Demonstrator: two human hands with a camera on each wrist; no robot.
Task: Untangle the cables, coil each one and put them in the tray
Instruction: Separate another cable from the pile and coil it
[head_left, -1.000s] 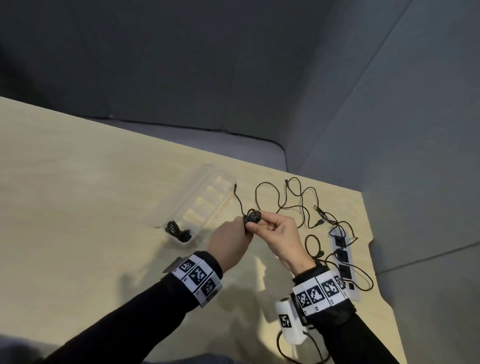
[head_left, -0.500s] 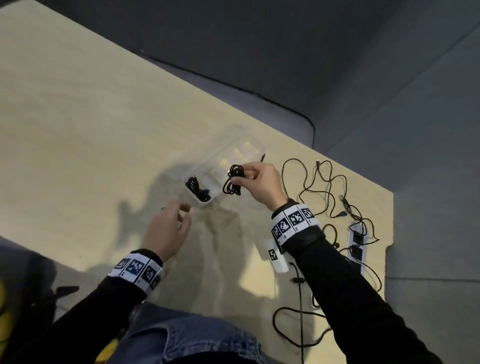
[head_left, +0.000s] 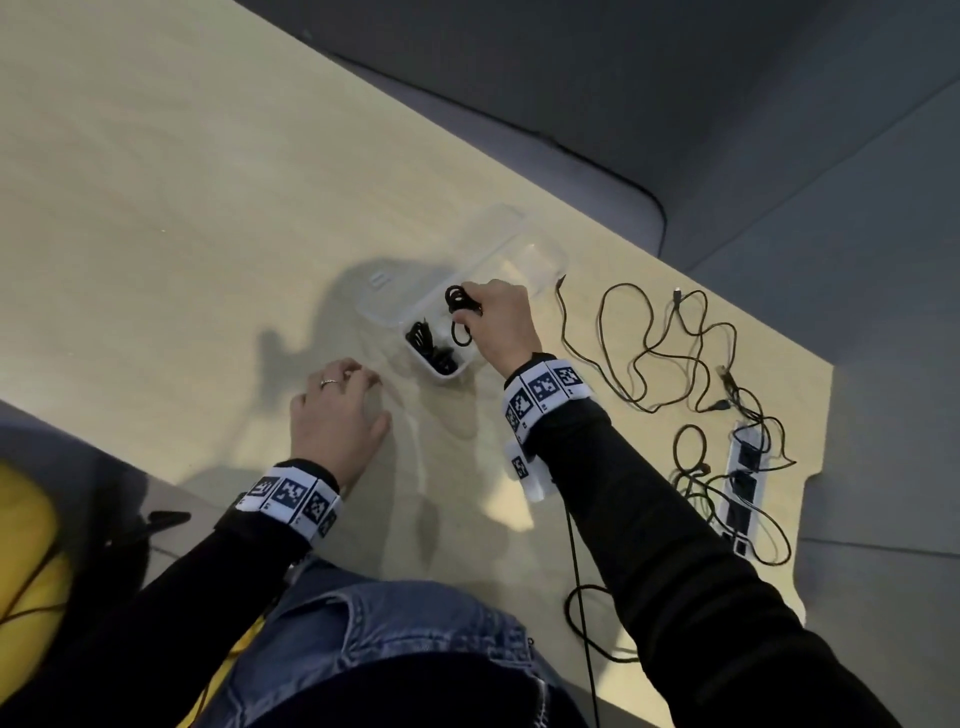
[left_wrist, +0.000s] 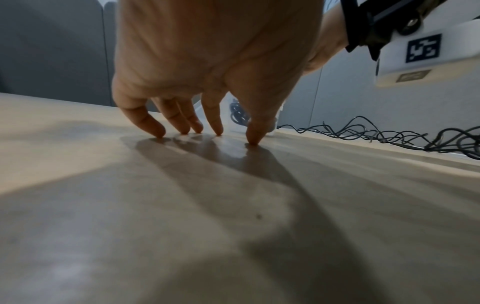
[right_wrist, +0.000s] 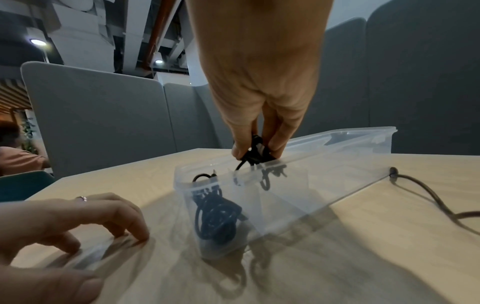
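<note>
A clear plastic tray (head_left: 511, 236) (right_wrist: 363, 142) lies on the light wooden table. One coiled black cable (head_left: 434, 348) (right_wrist: 217, 218) sits in its near end compartment. My right hand (head_left: 501, 317) (right_wrist: 255, 152) pinches a second small coiled black cable (head_left: 458, 306) (right_wrist: 257, 157) just above the tray's rim, over the compartment beside the first coil. My left hand (head_left: 337, 410) (left_wrist: 205, 131) rests on the table left of the tray, fingertips (left_wrist: 253, 135) down, holding nothing. A tangle of loose black cables (head_left: 675, 353) (left_wrist: 389, 135) lies to the right of the tray.
A white power strip (head_left: 745, 483) lies near the table's right edge with cables draped over it. Another black cable (head_left: 582, 597) runs from my right wrist device toward the front edge. Grey partition panels (right_wrist: 103, 115) surround the table.
My right hand has carried the small coil from in front of me leftward and down to the tray. My left hand let go of it and settled onto the table.
</note>
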